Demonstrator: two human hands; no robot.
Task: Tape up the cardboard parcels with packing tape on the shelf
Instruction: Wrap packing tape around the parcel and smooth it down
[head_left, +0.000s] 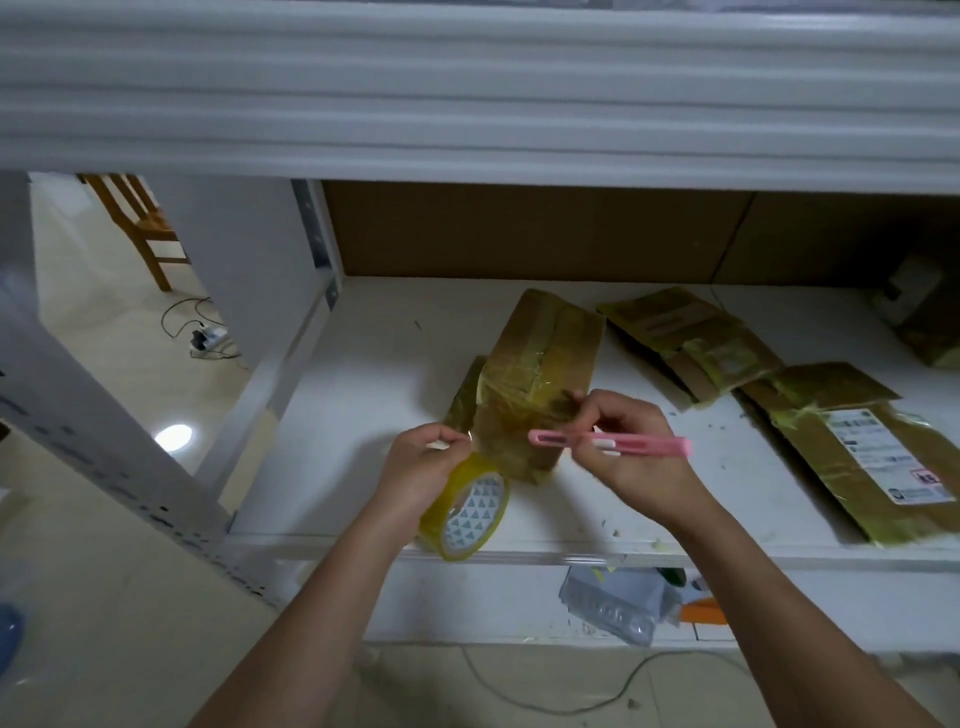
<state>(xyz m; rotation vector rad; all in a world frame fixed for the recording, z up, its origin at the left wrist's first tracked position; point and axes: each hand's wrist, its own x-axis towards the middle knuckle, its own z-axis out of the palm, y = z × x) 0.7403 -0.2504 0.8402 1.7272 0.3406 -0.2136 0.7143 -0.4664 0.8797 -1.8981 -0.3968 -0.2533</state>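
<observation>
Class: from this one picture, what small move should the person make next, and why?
Probably cut the tape. The left hand holds the tape roll with a strip stretched to the parcel, and the right hand already holds the pink cutter beside that strip.

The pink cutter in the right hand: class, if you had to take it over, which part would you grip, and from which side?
Probably the free end of the pink cutter that juts out past the right hand, approached from the right. It lies nearly level, its middle is covered by fingers, and its other end points toward the tape roll gripped by the left hand, so that side looks crowded.
</observation>
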